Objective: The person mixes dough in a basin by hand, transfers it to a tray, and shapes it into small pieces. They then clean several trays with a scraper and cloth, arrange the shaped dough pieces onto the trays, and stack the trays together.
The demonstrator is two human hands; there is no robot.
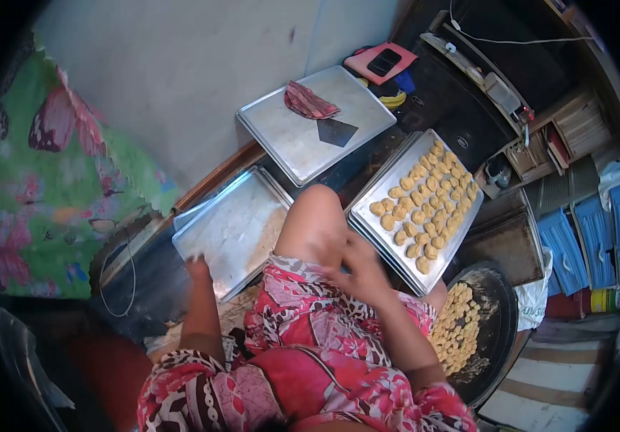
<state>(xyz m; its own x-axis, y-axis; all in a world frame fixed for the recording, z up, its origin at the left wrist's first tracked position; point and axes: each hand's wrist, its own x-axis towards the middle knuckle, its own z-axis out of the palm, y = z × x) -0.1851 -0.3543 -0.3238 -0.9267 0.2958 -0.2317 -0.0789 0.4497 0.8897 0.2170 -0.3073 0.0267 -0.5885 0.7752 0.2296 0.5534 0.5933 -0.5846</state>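
Observation:
My left hand [198, 268] is at the left edge of a flat metal tray [234, 223] with a brownish stain on its right part. Its fingers point away from me and are mostly hidden by the hand. My right hand [357, 266] is over my lap beside my raised knee, smeared by motion, its fingers apart with nothing visible in them. Just right of it, a metal tray [367, 248] on a stack of trays bears rows of flattened dough pieces [425, 198]. A large black basin [501, 317] by my right leg contains many small dough balls [457, 327].
Another metal tray [274, 147] at the back carries a crumpled reddish cloth [310, 101] and a dark flat piece [336, 132]. Beyond it, a phone [385, 63] lies on a pink item. Blue drawers [569, 241] and shelves line the right; a butterfly-print curtain [58, 187] hangs left.

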